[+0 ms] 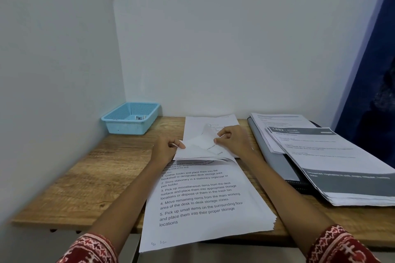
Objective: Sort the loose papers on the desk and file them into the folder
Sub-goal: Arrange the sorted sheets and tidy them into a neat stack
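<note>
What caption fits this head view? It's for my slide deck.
Both hands, left and right, lift sheets from a paper stack on a wooden desk beside a grey folder.

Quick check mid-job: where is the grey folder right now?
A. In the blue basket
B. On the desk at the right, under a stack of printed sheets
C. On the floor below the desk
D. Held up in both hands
B: the grey folder lies flat on the desk's right side with a stack of printed sheets resting on it.
</note>
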`<state>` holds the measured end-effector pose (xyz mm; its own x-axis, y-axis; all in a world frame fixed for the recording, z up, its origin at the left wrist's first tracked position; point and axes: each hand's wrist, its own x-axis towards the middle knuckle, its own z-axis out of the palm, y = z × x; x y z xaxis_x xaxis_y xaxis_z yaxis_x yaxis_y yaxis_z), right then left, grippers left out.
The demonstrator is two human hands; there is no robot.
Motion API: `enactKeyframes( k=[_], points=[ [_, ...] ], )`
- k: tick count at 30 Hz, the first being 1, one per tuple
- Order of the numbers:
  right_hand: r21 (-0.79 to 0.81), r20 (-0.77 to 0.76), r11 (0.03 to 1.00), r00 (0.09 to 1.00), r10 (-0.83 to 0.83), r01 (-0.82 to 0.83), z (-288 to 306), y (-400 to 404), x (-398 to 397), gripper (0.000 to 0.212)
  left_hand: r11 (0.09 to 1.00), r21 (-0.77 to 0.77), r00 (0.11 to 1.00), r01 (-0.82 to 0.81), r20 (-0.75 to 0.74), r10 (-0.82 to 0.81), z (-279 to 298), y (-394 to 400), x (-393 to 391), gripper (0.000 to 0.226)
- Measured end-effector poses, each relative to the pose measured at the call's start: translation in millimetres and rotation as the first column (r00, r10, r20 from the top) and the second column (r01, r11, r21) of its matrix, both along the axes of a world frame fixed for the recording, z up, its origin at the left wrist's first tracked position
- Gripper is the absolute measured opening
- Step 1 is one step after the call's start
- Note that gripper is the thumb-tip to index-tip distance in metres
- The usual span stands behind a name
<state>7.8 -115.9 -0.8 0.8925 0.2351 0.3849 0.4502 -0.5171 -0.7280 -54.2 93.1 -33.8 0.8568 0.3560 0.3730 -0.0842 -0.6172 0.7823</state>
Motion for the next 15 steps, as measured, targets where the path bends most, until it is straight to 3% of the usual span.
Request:
enactKeyframes(
  k=[9, 15],
  points=[
    [-0.003, 0.003, 0.952, 0.952, 0.305, -0.305, 16, -1, -26, 0.016, 1.000, 0.013, 0.999, 0.003, -0.033, -0.003, 1, 0, 0, 0.022],
    [-0.070, -0.372, 0.811, 0.770, 0.519, -0.580, 18, 0, -44, 0.016, 1.000, 0.020, 0.999, 0.011, -0.045, -0.011, -3, 6, 3, 0.027]
  ],
)
